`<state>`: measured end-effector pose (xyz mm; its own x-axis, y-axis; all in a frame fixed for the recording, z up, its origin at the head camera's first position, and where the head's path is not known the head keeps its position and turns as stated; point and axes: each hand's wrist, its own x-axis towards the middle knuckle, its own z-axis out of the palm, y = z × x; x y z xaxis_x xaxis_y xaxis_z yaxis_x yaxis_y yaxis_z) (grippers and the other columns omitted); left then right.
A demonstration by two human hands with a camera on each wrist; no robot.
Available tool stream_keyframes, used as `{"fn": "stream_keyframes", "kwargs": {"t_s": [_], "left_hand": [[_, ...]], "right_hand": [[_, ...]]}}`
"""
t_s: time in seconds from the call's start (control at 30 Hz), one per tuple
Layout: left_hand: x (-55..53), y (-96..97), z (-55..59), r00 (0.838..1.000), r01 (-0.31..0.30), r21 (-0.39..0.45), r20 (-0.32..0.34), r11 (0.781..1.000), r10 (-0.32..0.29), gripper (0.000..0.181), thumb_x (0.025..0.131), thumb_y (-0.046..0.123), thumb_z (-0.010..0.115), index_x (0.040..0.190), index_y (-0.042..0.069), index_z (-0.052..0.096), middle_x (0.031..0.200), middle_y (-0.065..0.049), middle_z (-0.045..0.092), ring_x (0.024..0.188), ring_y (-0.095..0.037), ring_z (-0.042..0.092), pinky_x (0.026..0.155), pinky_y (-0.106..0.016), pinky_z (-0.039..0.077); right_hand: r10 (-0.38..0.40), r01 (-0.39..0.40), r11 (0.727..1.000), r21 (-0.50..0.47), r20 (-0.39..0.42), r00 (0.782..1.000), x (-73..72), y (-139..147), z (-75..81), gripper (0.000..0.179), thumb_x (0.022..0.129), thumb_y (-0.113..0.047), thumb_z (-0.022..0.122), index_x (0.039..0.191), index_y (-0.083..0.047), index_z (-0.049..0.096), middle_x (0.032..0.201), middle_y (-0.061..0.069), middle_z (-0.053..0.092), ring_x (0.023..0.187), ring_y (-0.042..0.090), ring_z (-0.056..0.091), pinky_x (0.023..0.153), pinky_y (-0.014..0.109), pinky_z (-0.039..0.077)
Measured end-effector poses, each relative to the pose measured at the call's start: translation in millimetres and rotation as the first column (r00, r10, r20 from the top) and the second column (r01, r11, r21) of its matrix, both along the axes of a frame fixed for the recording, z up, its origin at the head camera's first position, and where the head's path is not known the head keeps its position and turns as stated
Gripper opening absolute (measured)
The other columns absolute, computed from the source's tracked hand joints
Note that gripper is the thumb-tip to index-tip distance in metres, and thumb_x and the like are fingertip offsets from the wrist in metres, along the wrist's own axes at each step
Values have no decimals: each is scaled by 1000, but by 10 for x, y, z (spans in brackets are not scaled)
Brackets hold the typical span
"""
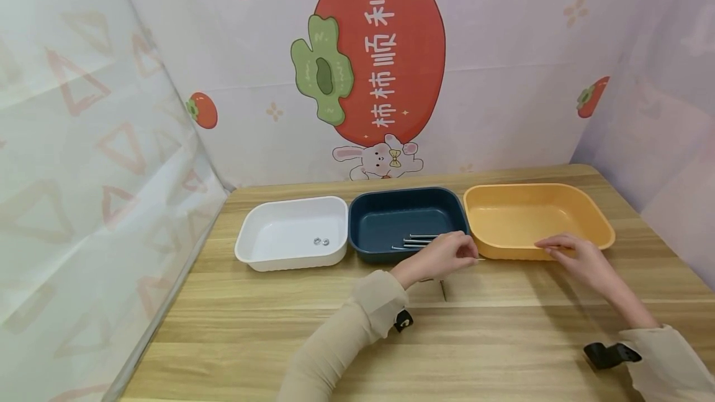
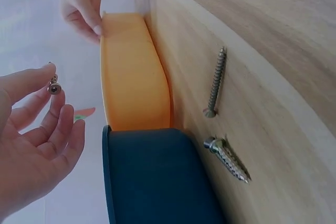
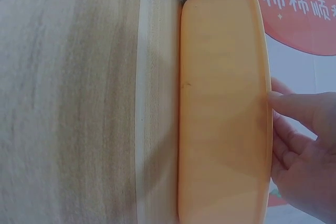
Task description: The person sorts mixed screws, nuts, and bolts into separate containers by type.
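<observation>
A small screw (image 2: 54,87) is pinched between the thumb and fingertips of the left hand (image 1: 438,258), which is held above the wooden table (image 1: 475,352), around five o'clock from the middle of the navy tray (image 1: 377,225). The yellow tray (image 1: 519,216), set at three o'clock of the navy one, is gripped at its near rim, around six o'clock, by the right hand (image 1: 583,262) (its thumb laid against the rim). On the tabletop, near five o'clock of the navy tray, a slender threaded screw (image 2: 217,82) and a thicker screw (image 2: 228,161) are left lying. Long metal fasteners (image 1: 416,241) are held inside the navy tray, toward its five o'clock. At nine o'clock of it, the white tray (image 1: 279,228) is placed, with two small metal pieces (image 1: 326,242) (too small to be identified) contained near its four o'clock.
</observation>
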<state>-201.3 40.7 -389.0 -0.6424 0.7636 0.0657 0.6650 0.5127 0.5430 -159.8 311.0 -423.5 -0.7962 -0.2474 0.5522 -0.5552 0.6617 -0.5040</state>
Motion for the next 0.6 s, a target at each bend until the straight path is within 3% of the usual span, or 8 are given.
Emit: {"fn": "stream_keyframes", "kwargs": {"t_s": [0.23,0.6], "left_hand": [[-74,128,-8,997,-16,29,-77,999,18,9,85,20,59,90,13,61,79,8,50,71,-1,44,61,-6,33],[-207,334,-50,990,-86,12,-111,996,86,10,86,23,59,90,14,61,78,7,50,71,-2,44,59,-6,31]], "right_hand": [[6,-6,1000,-4,-9,1000,-4,-4,-2,17,72,16,60,85,7,64,81,-11,60,83,-17,44,71,1,34],[-3,3,1000,0,0,1000,-8,13,-18,17,72,15,61,86,5,64,83,-13,59,83,-17,44,70,2,35]]}}
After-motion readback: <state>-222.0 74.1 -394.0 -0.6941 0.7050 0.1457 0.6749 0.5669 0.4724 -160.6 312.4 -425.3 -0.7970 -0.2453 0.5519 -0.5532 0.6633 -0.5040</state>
